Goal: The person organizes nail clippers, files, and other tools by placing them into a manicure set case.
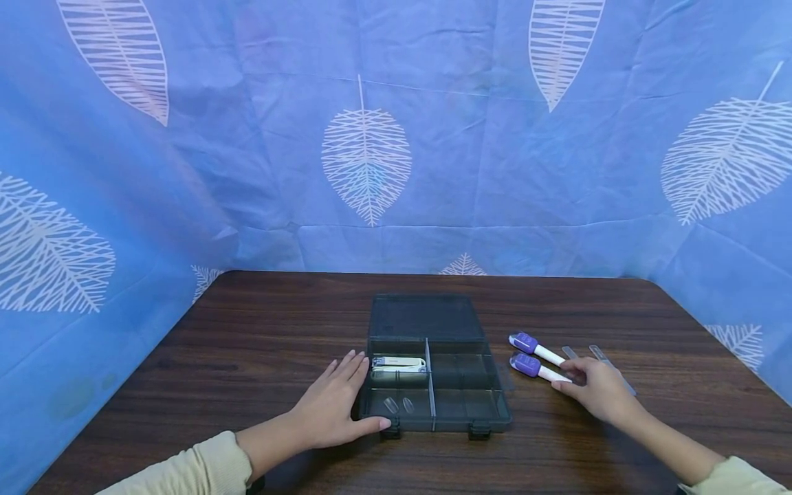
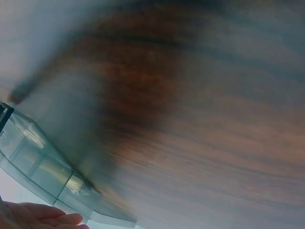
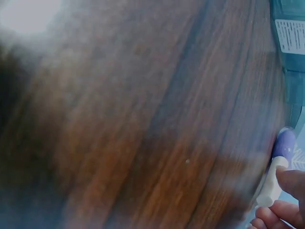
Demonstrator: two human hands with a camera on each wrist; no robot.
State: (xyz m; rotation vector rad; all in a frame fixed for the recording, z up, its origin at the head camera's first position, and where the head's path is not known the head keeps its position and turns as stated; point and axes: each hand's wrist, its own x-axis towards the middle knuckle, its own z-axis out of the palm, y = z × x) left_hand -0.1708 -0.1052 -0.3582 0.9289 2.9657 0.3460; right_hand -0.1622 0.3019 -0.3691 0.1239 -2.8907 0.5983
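A dark translucent divided box (image 1: pixel 502 417) lies with its lid (image 1: pixel 427 317) folded back on the table. My left hand (image 1: pixel 334 402) rests against its left side, fingers straight and thumb along the front edge by a latch. In the back left compartment sit nail clippers (image 1: pixel 399 361); two clear nail tips (image 1: pixel 391 405) lie in the front left one. To the right of the box, my right hand (image 1: pixel 597 388) pinches the white end of the nearer purple-and-white tube (image 1: pixel 526 365) between thumb and fingers. A matching tube (image 1: pixel 524 342) lies just behind it.
Two clear flat strips, one of them a long strip (image 1: pixel 601 355), lie beyond and under the right hand. The dark wood table (image 1: pixel 278 309) meets a blue leaf-print cloth (image 1: pixel 433 172) at the back and sides. Two latches, including the right latch (image 1: pixel 479 432), stick out at the box front.
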